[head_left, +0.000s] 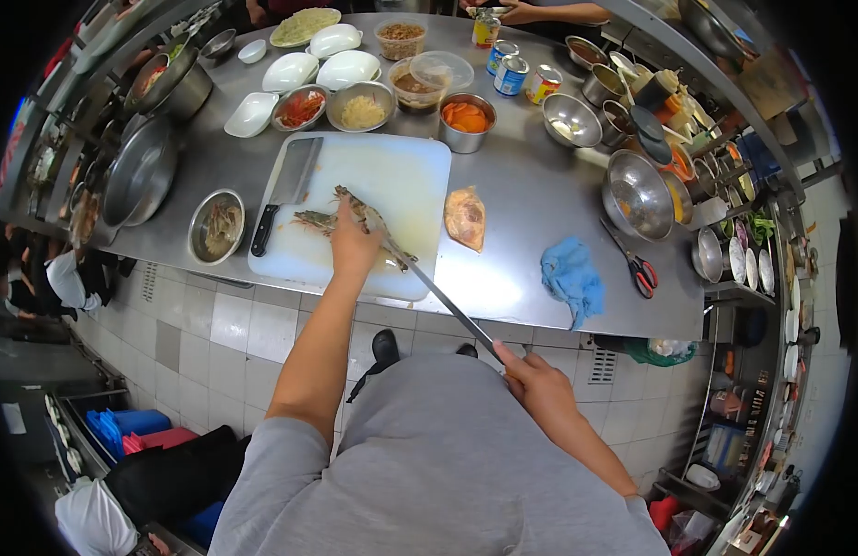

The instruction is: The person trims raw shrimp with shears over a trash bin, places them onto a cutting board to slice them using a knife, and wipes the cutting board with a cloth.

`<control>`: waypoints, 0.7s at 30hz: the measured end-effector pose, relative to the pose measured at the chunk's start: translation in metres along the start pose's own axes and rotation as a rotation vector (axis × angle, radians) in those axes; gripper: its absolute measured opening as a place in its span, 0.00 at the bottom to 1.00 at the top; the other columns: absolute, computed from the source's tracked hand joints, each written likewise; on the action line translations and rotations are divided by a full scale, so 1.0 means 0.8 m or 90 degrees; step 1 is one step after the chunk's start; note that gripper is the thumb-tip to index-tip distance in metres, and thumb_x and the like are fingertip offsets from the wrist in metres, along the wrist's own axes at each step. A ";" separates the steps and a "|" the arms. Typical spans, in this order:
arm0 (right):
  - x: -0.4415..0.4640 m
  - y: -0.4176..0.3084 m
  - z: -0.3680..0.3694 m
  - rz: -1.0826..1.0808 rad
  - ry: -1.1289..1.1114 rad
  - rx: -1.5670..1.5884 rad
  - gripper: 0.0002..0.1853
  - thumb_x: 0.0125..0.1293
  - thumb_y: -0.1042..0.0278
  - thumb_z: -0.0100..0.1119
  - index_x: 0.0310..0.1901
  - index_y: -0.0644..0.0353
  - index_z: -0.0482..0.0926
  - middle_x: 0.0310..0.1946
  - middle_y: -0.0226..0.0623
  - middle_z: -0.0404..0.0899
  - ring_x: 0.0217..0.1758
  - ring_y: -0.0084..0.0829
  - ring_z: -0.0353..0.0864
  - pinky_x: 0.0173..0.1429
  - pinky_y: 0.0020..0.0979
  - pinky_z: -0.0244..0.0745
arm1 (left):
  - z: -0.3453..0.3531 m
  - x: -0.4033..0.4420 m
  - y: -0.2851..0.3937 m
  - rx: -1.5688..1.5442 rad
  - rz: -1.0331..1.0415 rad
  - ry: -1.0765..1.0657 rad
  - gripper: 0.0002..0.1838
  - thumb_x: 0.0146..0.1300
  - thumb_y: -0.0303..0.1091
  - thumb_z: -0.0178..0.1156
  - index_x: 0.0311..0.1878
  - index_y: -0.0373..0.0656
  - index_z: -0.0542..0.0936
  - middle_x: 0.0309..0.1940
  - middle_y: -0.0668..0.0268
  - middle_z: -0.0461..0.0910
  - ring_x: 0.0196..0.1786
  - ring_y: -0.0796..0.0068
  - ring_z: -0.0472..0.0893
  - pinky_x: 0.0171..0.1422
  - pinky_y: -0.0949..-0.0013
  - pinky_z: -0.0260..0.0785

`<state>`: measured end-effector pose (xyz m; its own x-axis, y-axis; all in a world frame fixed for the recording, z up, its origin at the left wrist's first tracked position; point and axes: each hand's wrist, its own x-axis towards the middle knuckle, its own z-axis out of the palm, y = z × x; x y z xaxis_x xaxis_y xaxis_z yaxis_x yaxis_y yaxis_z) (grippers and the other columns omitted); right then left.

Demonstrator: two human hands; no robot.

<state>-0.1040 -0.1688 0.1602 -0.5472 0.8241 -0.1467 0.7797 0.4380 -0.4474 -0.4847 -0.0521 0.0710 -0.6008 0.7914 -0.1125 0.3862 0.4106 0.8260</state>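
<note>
On the white cutting board (401, 176), my left hand (355, 246) is closed around a large prawn (373, 219), pressing it near the board's middle. Another prawn (312, 221) lies against its left side. My right hand (542, 382) grips the handle of a long, narrow knife (452, 306). Its blade reaches up and left to the prawn's near end by my left hand; whether the tip is in the prawn, I cannot tell. A cleaver (297, 171) with a black handle rests along the board's left edge. Beside the board, a steel bowl (196, 243) holds more prawns.
Behind the board stand a bowl of red strips (299, 109), a pot of orange slices (466, 120) and several cans (511, 76). A piece of raw meat (465, 219), a blue cloth (574, 276) and scissors (642, 273) lie rightward. Another person's hands (517, 13) are across the table.
</note>
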 end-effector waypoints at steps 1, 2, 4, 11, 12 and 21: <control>0.006 -0.002 0.004 -0.001 0.001 -0.002 0.37 0.69 0.68 0.68 0.77 0.27 0.72 0.32 0.36 0.79 0.29 0.43 0.83 0.37 0.44 0.81 | 0.001 0.003 -0.003 -0.003 0.001 0.001 0.47 0.54 0.28 0.73 0.79 0.37 0.65 0.47 0.47 0.88 0.51 0.57 0.88 0.61 0.59 0.78; 0.014 -0.003 0.010 0.005 0.005 0.004 0.37 0.67 0.70 0.70 0.77 0.30 0.73 0.31 0.38 0.78 0.30 0.43 0.82 0.38 0.44 0.80 | 0.004 0.010 -0.011 0.011 -0.009 -0.002 0.47 0.55 0.28 0.73 0.79 0.37 0.65 0.46 0.50 0.87 0.49 0.61 0.87 0.59 0.61 0.78; 0.023 0.000 0.023 0.003 0.009 0.009 0.38 0.66 0.73 0.71 0.77 0.33 0.74 0.30 0.39 0.77 0.32 0.44 0.82 0.39 0.44 0.79 | 0.012 0.022 -0.039 0.023 -0.020 0.001 0.46 0.56 0.28 0.73 0.79 0.37 0.65 0.46 0.53 0.87 0.47 0.64 0.86 0.57 0.63 0.78; 0.029 -0.025 0.008 0.032 0.005 0.101 0.36 0.68 0.71 0.70 0.76 0.33 0.75 0.34 0.41 0.79 0.37 0.46 0.83 0.43 0.44 0.79 | -0.008 0.015 -0.048 -0.451 -0.079 -0.075 0.37 0.65 0.22 0.67 0.77 0.38 0.67 0.44 0.62 0.86 0.41 0.73 0.83 0.45 0.70 0.77; 0.032 -0.030 0.006 0.033 0.013 0.138 0.35 0.68 0.71 0.70 0.76 0.35 0.76 0.35 0.42 0.79 0.38 0.46 0.83 0.44 0.43 0.78 | -0.019 0.014 -0.045 -0.477 -0.063 -0.090 0.36 0.66 0.22 0.66 0.77 0.38 0.67 0.44 0.62 0.85 0.41 0.75 0.82 0.44 0.71 0.76; 0.054 -0.031 0.046 -0.008 0.084 0.118 0.36 0.67 0.74 0.72 0.76 0.42 0.75 0.40 0.45 0.85 0.43 0.47 0.86 0.50 0.43 0.80 | -0.149 0.006 -0.039 -0.028 0.183 0.250 0.19 0.62 0.28 0.67 0.57 0.40 0.84 0.40 0.58 0.84 0.41 0.65 0.84 0.47 0.62 0.77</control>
<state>-0.1584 -0.1572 0.1324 -0.5022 0.8643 -0.0287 0.6969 0.3849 -0.6051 -0.5836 -0.1151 0.1104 -0.6963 0.6360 0.3326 0.5497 0.1745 0.8169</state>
